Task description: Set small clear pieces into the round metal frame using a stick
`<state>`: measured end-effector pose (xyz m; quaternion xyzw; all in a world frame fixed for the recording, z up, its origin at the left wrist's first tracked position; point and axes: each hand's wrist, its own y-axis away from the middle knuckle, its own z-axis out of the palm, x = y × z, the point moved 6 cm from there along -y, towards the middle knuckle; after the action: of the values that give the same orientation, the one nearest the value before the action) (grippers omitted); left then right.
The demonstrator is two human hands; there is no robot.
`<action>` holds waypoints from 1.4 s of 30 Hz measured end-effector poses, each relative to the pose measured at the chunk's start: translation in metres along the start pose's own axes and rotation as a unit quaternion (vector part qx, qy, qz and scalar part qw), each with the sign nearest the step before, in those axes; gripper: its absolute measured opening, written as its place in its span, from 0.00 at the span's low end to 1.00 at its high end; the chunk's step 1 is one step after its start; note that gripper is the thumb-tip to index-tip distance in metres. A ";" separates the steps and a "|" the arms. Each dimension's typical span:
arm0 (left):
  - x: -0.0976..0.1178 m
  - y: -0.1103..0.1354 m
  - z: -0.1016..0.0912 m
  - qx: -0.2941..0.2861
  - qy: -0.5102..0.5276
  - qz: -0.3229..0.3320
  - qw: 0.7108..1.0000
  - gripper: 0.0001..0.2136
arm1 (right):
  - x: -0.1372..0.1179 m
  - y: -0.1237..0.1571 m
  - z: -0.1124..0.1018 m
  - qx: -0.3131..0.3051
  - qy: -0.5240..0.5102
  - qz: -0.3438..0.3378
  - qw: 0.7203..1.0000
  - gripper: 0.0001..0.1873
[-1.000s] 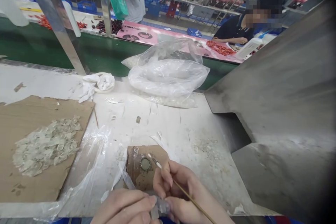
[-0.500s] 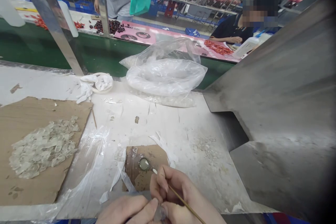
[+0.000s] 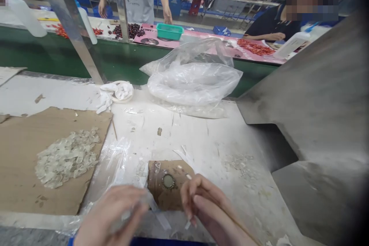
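Note:
My right hand [image 3: 206, 203] is closed around a thin wooden stick [image 3: 236, 221], which slants back under the palm; a pale tip shows above the fingers. A small clear piece [image 3: 188, 224] pokes out below its fingertips. My left hand [image 3: 112, 215] is apart from it, smeared by motion with bent fingers; whether it holds anything is unclear. Between and beyond the hands lies a small cardboard piece [image 3: 178, 196], bearing a round bottle cap [image 3: 168, 180] with a greyish inside. Left of my left hand, a pile of clear curved pieces [image 3: 67, 157] rests on a larger cardboard sheet [image 3: 17, 177].
A clear plastic bag [image 3: 193, 84] stands at the bench's back edge, beside a white cloth [image 3: 123, 90]. Metal panels [image 3: 323, 123] rise at the right, and a metal post [image 3: 75, 34] at the left. Two people are behind the green barrier, near a green tray [image 3: 170, 31].
My hands have separated, the left moving left and the right keeping the stick. The view has shifted left. The person at the back has set down the green tray.

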<state>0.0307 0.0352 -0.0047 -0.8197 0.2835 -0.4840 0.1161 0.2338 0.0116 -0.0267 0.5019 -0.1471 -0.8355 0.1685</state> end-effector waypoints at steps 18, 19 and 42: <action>-0.047 0.006 0.023 -0.149 -0.131 -0.106 0.974 0.12 | 0.014 -0.004 -0.039 0.170 0.353 -0.165 0.905 0.11; -0.049 0.006 0.027 -0.142 -0.130 -0.119 0.974 0.12 | 0.014 -0.004 -0.034 0.158 0.376 -0.180 0.895 0.10; -0.029 0.021 0.023 0.078 0.118 -0.254 0.957 0.11 | 0.011 -0.005 -0.011 0.066 0.510 -0.320 0.796 0.12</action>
<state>0.0328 0.0331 -0.0469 -0.7904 0.0387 -0.6111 0.0187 0.2384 0.0102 -0.0428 0.8835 0.0743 -0.4535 -0.0909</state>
